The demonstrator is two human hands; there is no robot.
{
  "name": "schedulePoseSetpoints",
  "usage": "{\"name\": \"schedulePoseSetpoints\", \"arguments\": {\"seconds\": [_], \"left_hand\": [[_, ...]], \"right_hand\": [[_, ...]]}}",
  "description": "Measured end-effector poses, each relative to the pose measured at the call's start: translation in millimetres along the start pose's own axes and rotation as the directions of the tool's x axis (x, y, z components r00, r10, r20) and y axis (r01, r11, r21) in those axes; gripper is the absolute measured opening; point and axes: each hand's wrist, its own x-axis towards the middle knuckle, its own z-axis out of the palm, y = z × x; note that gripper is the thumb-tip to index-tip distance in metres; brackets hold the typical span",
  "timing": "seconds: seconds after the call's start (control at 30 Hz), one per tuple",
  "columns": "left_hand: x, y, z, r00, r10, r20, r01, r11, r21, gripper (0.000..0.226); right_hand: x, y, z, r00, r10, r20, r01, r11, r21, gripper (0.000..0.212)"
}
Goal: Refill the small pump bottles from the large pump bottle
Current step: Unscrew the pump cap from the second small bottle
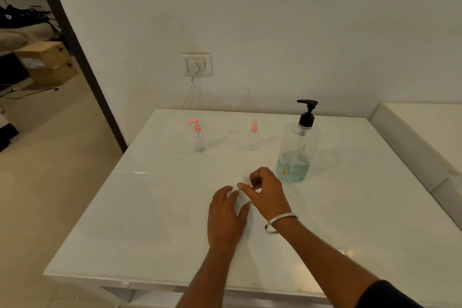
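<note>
A small clear bottle with no pump on it stands at the middle of the white table. My left hand wraps around its body. My right hand pinches its open neck from the right. The large clear pump bottle with a black pump stands just behind and to the right, about a quarter full of bluish liquid. Two small clear bottles with pink pumps stand further back: one at the left, one at the centre.
A wall with a switch plate and a hanging cable rises behind the table. A second white surface adjoins on the right. On the left a doorway opens onto a floor with cardboard boxes.
</note>
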Motion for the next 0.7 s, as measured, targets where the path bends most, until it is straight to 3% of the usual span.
{"name": "schedulePoseSetpoints", "arguments": {"seconds": [0.3, 0.47, 0.7], "left_hand": [[0.5, -0.9, -0.5, 1.000, 0.009, -0.020, -0.009, 1.000, -0.004, 0.070], [1.4, -4.2, 2.9, 0.999, 0.029, -0.028, -0.028, 0.999, 0.038, 0.051], [0.7, -2.3, 2.5, 0.998, 0.043, -0.040, -0.041, 0.998, 0.038, 0.060]], "right_hand": [[1.1, 2.6, -0.6, 0.997, -0.055, 0.060, 0.057, 0.998, -0.035, 0.019], [0.7, -0.5, -7.0, 0.974, -0.155, 0.164, 0.164, 0.985, -0.043, 0.016], [4.6, 0.4, -8.4, 0.987, -0.090, 0.135, 0.094, 0.995, -0.020, 0.019]]}}
